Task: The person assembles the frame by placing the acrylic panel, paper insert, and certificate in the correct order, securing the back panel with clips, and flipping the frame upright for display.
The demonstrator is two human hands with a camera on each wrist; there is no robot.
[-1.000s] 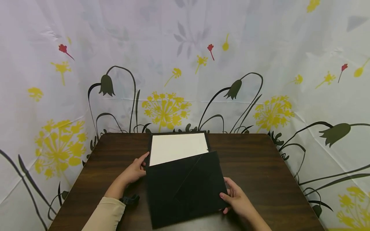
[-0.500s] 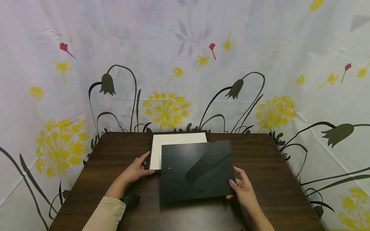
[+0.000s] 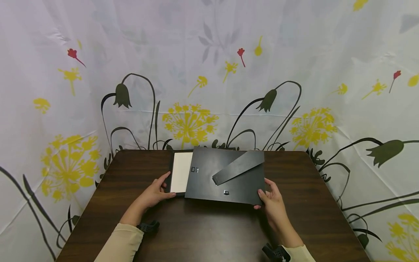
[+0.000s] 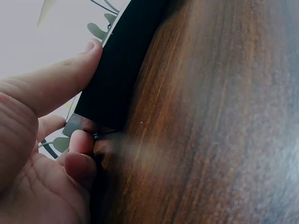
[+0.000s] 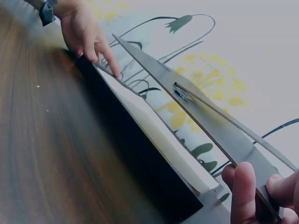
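Note:
A black picture frame (image 4: pixel 117 70) lies at the table's far edge, with a cream-white sheet (image 3: pixel 180 173) inside its border. My left hand (image 3: pixel 151 196) grips its near left corner, thumb on the near side and fingers at the left side. My right hand (image 3: pixel 274 203) pinches the lower right corner of a dark frame backing board (image 3: pixel 209 187) between thumb and fingers. The board carries a folding stand leg (image 3: pixel 239 168) and small metal hangers. In the right wrist view it is tilted above the frame, apart from it. From the head, it covers most of the sheet.
Both hands work over a dark wood-grain table (image 3: pixel 203 233). A flower-printed curtain (image 3: pixel 209 72) hangs right behind its far edge and along the sides. Dark bands (image 3: pixel 148 227) sit on both wrists.
My right hand has carried the backing board up and right, over the frame, turning it so the stand leg and hangers show. My left hand stays at the frame's corner.

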